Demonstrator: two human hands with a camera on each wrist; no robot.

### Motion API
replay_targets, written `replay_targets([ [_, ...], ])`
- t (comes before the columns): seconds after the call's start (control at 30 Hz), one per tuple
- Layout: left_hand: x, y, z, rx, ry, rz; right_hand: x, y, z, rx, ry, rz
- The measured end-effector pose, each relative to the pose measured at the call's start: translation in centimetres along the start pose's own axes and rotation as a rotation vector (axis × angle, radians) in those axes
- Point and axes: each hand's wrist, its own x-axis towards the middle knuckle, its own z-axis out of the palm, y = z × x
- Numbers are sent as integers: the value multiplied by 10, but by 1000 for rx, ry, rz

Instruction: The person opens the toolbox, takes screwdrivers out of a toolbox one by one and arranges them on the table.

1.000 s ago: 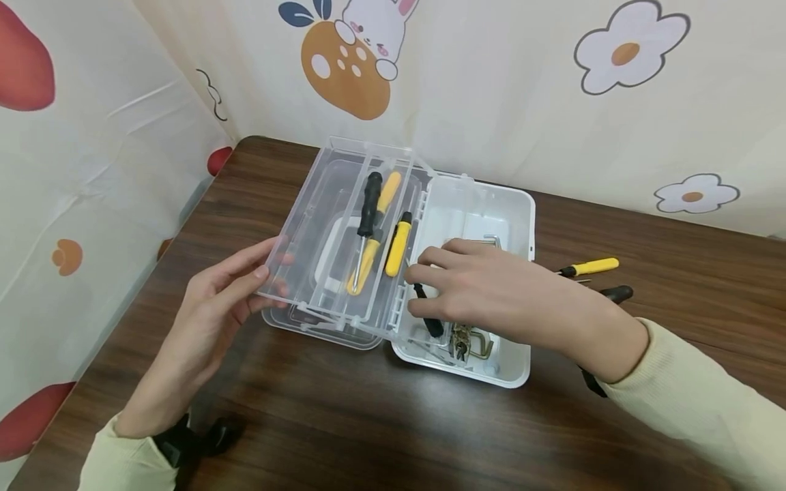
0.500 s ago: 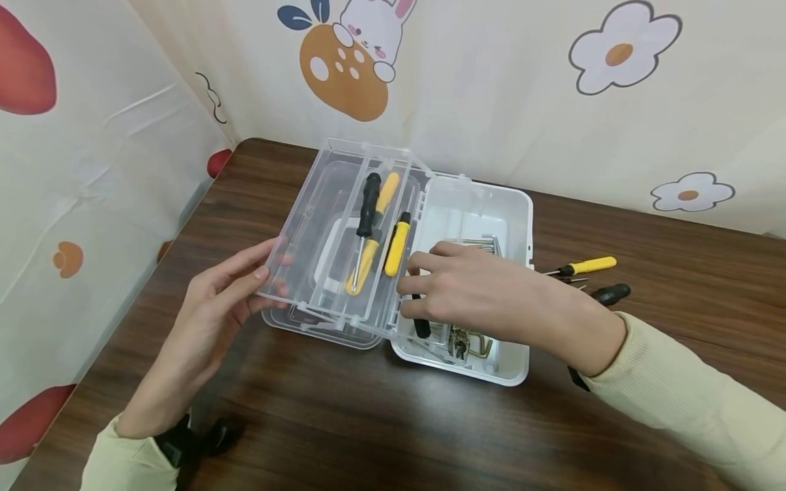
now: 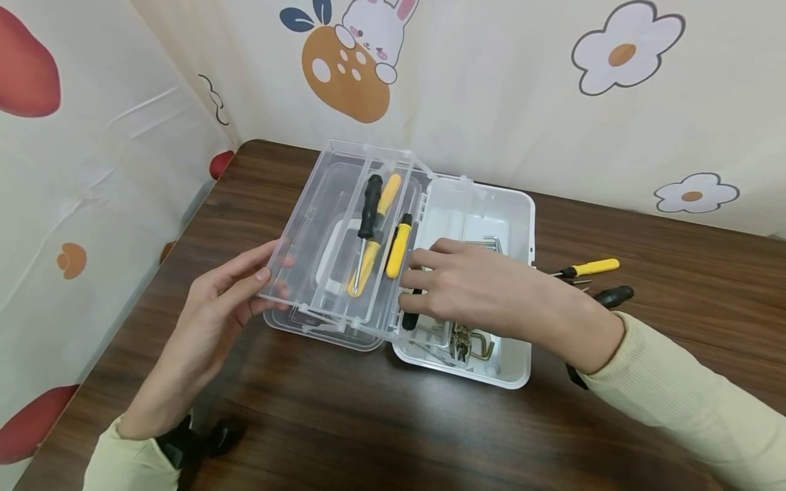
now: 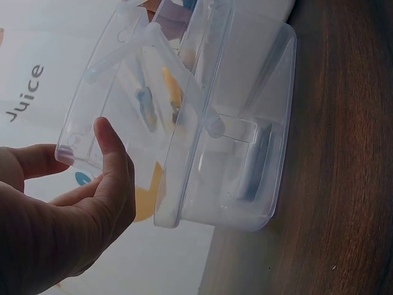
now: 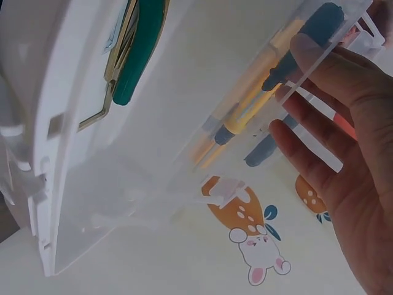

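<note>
My left hand (image 3: 217,307) pinches the left edge of a clear divided tray (image 3: 295,239), thumb on top and fingers beneath. In the tray lie a black-handled screwdriver (image 3: 370,208), yellow-handled tools (image 3: 388,194) and a short yellow tool (image 3: 399,247) with a black end. My right hand (image 3: 469,290) is at the tray's right compartment, fingers bent down. It holds another screwdriver by its black handle (image 3: 410,315); the right wrist view shows the thumb against this dark handle (image 5: 322,24). Most of that screwdriver is hidden under the hand.
The tray is hinged to a white toolbox (image 3: 522,204), its clear lid (image 3: 325,341) folded out beneath. In the box lie hex keys (image 3: 491,242), a brassy metal piece (image 3: 460,341) and a green-handled tool (image 5: 138,55). A yellow-handled screwdriver (image 3: 595,266) and a black handle (image 3: 614,296) lie right on the table.
My right hand has shifted slightly left, bringing the black screwdriver handle from over the box to the tray's right compartment. My left hand keeps its hold on the tray edge.
</note>
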Motion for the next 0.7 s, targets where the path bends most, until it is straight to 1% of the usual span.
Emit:
replay_targets([
  [0.23,0,-1,-1,-1,0,0,-6,1,-5,-23,27,14],
  [0.37,0,-1,0,-1,1,4,-15,1,-6,-8,27,40],
  [0.47,0,-1,0,-2,0,5,-24,1,-6,-3,35,65],
  [0.57,0,-1,0,-5,0,7,-36,3,-5,4,66,97],
  [0.7,0,-2,0,-7,2,7,-55,5,-3,38,103,161],
])
